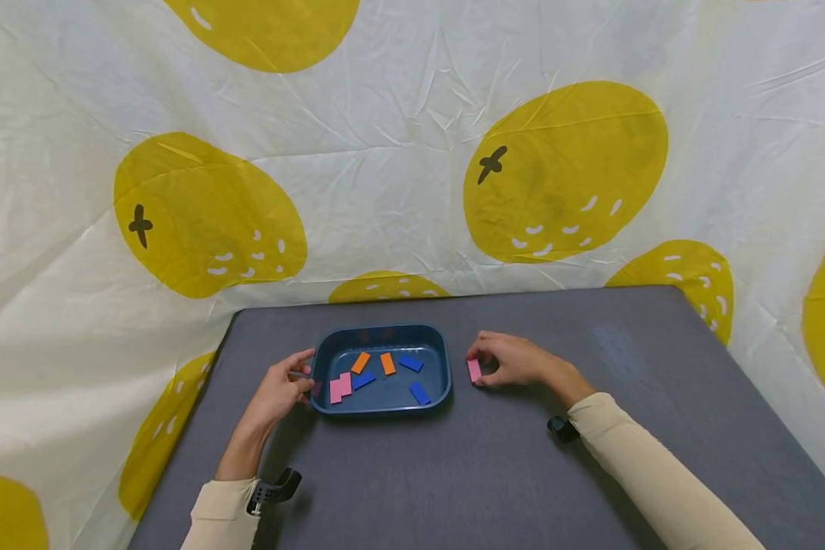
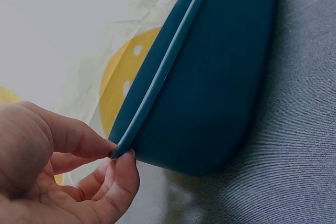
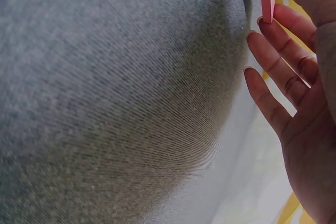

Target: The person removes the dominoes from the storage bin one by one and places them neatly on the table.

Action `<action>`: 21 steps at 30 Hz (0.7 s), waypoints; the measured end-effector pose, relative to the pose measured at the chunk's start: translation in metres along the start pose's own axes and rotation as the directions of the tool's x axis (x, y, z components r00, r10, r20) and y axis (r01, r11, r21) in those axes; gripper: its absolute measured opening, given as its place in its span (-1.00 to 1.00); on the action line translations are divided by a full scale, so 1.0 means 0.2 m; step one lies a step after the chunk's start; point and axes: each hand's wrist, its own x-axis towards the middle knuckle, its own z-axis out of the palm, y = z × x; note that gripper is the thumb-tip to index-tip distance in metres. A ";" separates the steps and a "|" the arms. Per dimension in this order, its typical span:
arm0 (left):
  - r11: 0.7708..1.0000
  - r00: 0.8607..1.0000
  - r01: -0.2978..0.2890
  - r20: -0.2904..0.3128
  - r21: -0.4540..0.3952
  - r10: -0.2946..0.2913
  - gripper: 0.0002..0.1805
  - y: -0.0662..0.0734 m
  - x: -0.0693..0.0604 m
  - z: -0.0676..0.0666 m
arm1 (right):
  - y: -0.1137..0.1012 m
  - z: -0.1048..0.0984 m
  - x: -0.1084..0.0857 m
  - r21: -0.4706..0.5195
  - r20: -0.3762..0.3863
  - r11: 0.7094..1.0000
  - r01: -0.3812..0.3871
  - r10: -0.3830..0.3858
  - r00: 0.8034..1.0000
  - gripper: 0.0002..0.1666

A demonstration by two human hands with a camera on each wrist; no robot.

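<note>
A blue rectangular tray [image 1: 381, 410] with a raised rim stands on the grey table. My left hand [image 1: 283, 389] pinches the tray's left rim between thumb and fingers, which the left wrist view shows close up on the tray [image 2: 210, 77]. To the right of the tray, my right hand [image 1: 512, 359] holds a pink block [image 1: 474, 371] between thumb and fingers, just over the table. In the right wrist view the same pink block [image 3: 267, 1] is partly hidden by the thumb. Its other fingers [image 3: 278, 56] are spread and loosely bent.
Inside the tray lie two pink blocks [image 1: 335, 391], two orange blocks [image 1: 388, 363] and several blue blocks [image 1: 419, 393]. A grey cloth covers the table [image 1: 412, 481]. Behind it hangs a white curtain [image 1: 385, 191] with yellow fruit shapes.
</note>
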 end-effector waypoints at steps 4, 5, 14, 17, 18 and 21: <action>1.000 1.000 0.001 0.000 0.001 -0.001 -0.39 0.00 0.00 0.00 | -0.02 0.00 0.00 -0.005 0.004 1.000 -0.012 0.012 1.000 -0.55; 1.000 1.000 0.001 0.000 0.001 -0.001 -0.39 0.00 0.00 0.00 | -0.02 0.01 0.00 -0.007 0.006 1.000 -0.017 0.017 1.000 -0.55; 1.000 1.000 0.001 -0.004 -0.004 -0.001 -0.39 0.00 0.00 0.00 | -0.02 0.02 0.02 -0.055 0.004 0.998 -0.021 0.022 1.000 -0.54; 1.000 1.000 0.001 -0.005 -0.004 -0.001 -0.38 0.00 0.00 0.00 | -0.03 0.02 0.02 -0.060 -0.002 0.998 -0.018 0.018 1.000 -0.54; 1.000 1.000 0.001 -0.005 -0.004 -0.001 -0.38 0.00 0.00 0.00 | -0.03 0.02 0.02 -0.061 -0.003 0.998 -0.019 0.019 1.000 -0.54; 1.000 1.000 -0.005 -0.001 -0.003 0.005 -0.38 0.00 0.01 0.00 | -0.03 0.02 0.02 -0.073 -0.005 0.997 -0.031 0.030 1.000 -0.54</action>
